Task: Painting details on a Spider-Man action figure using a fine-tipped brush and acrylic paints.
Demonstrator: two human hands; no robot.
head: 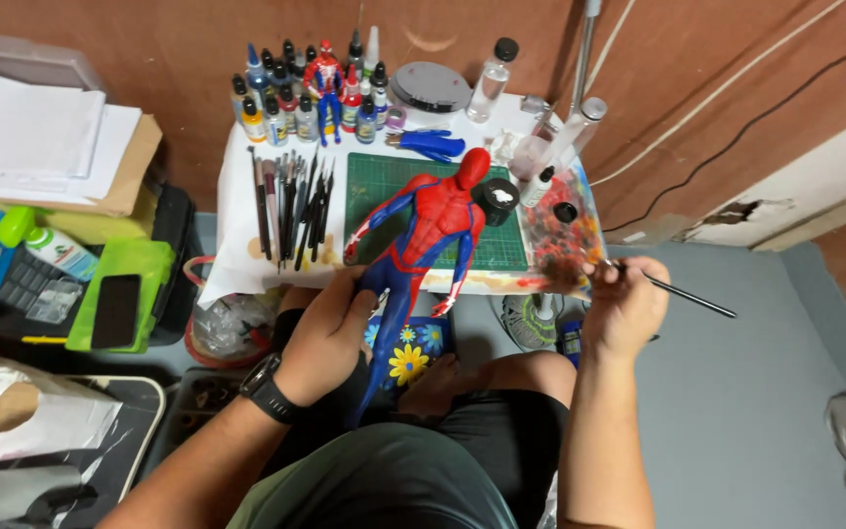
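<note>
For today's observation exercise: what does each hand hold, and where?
Left hand grips the red-and-blue figure by its legs; right hand holds a paintbrush mid-handle.

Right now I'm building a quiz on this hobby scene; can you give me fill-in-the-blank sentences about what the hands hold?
1. The left hand grips the red and blue figure by its ____.
2. The right hand holds a thin black ____.
3. The figure's torso lies over the green ____ mat.

Missing words: legs; paintbrush; cutting
</note>
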